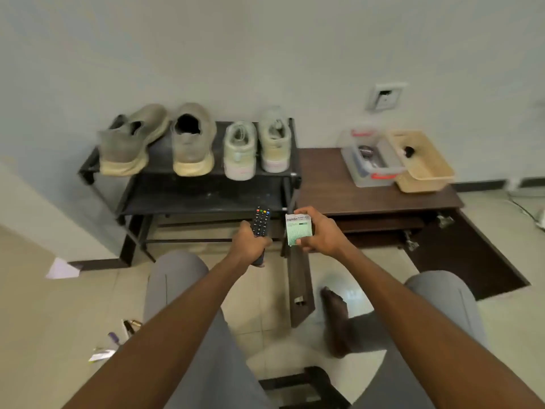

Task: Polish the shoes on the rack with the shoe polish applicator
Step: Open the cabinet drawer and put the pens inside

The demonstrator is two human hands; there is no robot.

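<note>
Left hand (pixel 249 240): wrapped round the lower half of a black remote control (pixel 260 224), button end pointing up and away toward the rack.
Right hand (pixel 320 231): fingers and thumb curled on the edges of a small white-and-green box (pixel 298 229), printed face toward the camera; contents not readable.
Shoes: four on the top shelf of the black rack (pixel 206 199), heels at the front edge, long axes running back toward the wall.
Grey pair (pixel 156 143): at the left end, the leftmost shoe skewed, its heel overhanging the front left corner.
Pale pair (pixel 258 147): at the right end, side by side, the right one just beside the rack's right post.
Applicator: not identifiable for certain; possibly among the dark items in the clear bin (pixel 373 160) or the beige basket (pixel 421 160) at the back right of the brown cabinet top (pixel 324 184).
Key relation: shoes straight ahead and above both hands, beyond the lower shelf; pale pair nearer the right hand, grey pair nearer the left; bins well off to the right, on the right hand's side.
Judgement: polishing not yet begun; both hands occupied, so freeing at least one likely comes first.
</note>
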